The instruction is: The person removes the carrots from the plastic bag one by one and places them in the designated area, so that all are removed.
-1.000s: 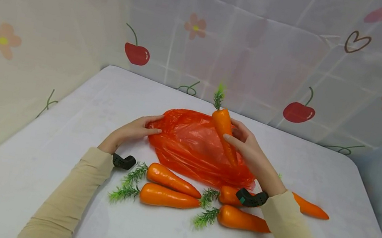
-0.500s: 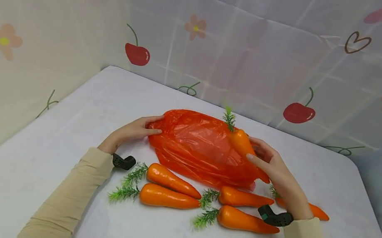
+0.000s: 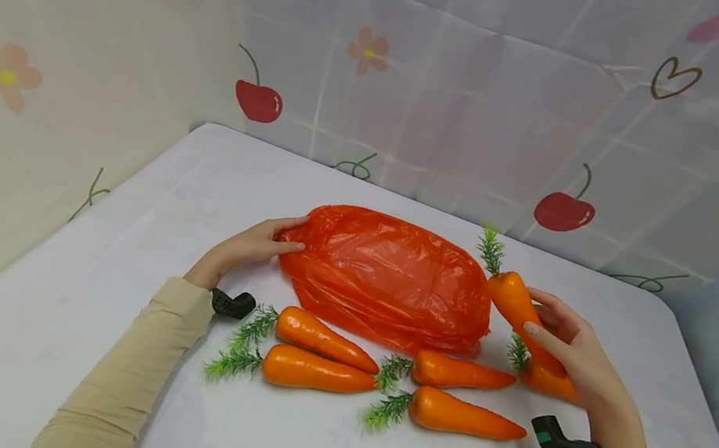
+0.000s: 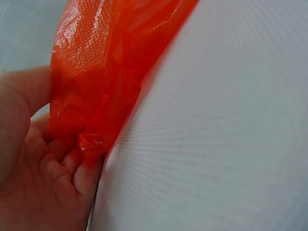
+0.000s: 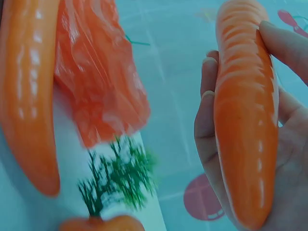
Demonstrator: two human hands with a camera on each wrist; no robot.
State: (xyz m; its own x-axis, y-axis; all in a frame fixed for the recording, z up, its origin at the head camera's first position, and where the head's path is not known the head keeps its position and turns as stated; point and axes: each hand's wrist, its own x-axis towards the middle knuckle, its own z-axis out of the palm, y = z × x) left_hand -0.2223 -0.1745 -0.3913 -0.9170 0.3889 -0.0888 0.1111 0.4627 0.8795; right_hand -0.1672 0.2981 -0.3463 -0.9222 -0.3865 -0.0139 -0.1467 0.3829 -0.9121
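Note:
In the head view my left hand (image 3: pixel 254 244) grips the left end of a red plastic bag (image 3: pixel 393 281) that lies on the table. The left wrist view shows the thumb on one side of the thin bag (image 4: pixel 91 57) and the fingers partly hidden behind it. My right hand (image 3: pixel 582 360) holds a carrot (image 3: pixel 514 301) with green leaves, raised right of the bag and tilted leaf end up. Thumb and fingers lie on opposite sides of this carrot (image 5: pixel 246 120). Behind it a lying carrot (image 3: pixel 551 379) is partly covered.
Several carrots lie before the bag: two on the left, an upper one (image 3: pixel 326 339) and a lower one (image 3: pixel 317 371), then an upper one (image 3: pixel 463 374) and a lower one (image 3: pixel 466 415) further right. Patterned curtains (image 3: pixel 466 99) stand behind the white table (image 3: pixel 265 446).
My right hand has carried the carrot rightward and lower, from over the bag to beyond its right end. The left hand and the bag have stayed nearly still.

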